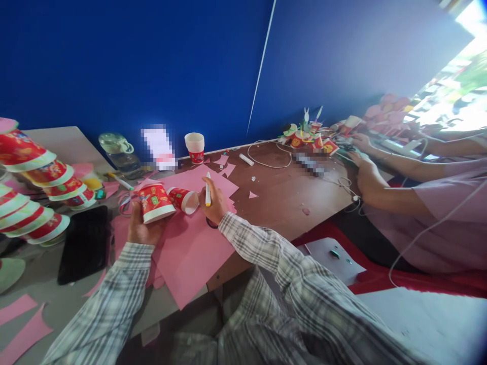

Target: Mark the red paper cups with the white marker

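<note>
My left hand (141, 232) is closed around a red paper cup (155, 203) with a white rim; the rim faces down towards me. Something pink covers the top end of that cup. In my right hand (217, 203) is a white marker (207, 190) with a yellow lower end, gripped between the fingers to the right of the cup. A second red paper cup (178, 196) lies on its side between my hands, its open end towards the right hand. Beneath both hands spread overlapping sheets of pink paper (198, 256).
Leaning stacks of red cups (53, 172) and a black tablet (84, 244) are at the left. Behind stand a glass jug (119, 152) and a paper cup (195, 147). A white glue-stick-like tube (246, 159) and a cable lie rightward. Another person's arms (395, 165) work at the right.
</note>
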Demonstrator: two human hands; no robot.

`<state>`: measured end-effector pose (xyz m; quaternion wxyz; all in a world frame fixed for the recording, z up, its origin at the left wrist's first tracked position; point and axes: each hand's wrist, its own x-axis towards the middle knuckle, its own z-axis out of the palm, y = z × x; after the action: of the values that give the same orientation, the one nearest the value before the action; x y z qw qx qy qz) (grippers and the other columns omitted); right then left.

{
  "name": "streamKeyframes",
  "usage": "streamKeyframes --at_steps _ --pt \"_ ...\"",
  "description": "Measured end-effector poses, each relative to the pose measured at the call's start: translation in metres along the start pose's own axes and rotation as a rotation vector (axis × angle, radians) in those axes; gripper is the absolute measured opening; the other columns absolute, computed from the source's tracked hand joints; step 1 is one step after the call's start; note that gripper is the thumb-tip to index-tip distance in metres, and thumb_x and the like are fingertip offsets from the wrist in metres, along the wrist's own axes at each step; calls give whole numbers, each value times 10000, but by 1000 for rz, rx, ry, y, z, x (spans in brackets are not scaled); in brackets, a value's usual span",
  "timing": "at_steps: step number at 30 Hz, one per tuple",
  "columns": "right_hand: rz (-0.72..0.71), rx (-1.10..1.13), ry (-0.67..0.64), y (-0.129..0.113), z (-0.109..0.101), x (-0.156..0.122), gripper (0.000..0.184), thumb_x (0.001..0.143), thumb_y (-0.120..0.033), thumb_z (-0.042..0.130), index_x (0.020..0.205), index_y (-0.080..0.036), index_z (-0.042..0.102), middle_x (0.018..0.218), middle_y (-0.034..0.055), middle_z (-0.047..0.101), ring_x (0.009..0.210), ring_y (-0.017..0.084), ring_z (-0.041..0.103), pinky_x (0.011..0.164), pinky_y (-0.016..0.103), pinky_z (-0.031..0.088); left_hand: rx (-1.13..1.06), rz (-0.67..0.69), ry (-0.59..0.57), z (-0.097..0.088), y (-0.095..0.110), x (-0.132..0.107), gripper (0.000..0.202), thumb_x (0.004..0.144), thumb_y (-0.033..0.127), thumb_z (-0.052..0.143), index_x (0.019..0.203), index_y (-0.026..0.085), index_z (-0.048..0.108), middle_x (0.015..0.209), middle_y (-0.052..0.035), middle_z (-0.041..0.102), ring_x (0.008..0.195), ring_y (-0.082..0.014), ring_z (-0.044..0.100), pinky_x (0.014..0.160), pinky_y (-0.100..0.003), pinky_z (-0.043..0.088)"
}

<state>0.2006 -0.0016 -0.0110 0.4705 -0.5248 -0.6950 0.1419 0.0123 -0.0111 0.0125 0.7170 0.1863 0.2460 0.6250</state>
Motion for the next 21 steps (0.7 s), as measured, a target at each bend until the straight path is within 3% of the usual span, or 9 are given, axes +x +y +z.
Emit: streamKeyframes --at_steps 3,11,17,21 --pt "58 42 55 1 2 -1 517 806 -190 477 1301 -162 330 987 78 593 876 153 569 878 324 462 -50 -30 24 -1 1 1 673 726 535 477 1251 119 413 1002 -129 630 978 -254 582 841 -449 453" --pt "-33 31 -12 6 7 -2 518 823 -199 471 1318 -181 320 1102 100 571 1024 183 568 964 357 449 20 -47 28 -5 0 3 683 723 547 467 1249 113 420 1032 -130 624 1021 -260 561 880 -443 435" --pt "-72 38 -48 3 4 -2 550 810 -185 495 1327 -175 306 1103 93 577 1042 178 565 992 354 434 43 -50 -43 -4 1 1 697 723 548 468 1246 90 421 1101 -148 590 1061 -259 535 898 -437 422" --pt "-33 60 -47 1 1 -1 570 803 -191 511 1335 -170 306 1122 102 579 1019 186 570 988 366 441 76 -6 -19 -3 2 1 648 723 545 471 1217 126 461 1116 -118 589 1050 -248 544 881 -423 437"
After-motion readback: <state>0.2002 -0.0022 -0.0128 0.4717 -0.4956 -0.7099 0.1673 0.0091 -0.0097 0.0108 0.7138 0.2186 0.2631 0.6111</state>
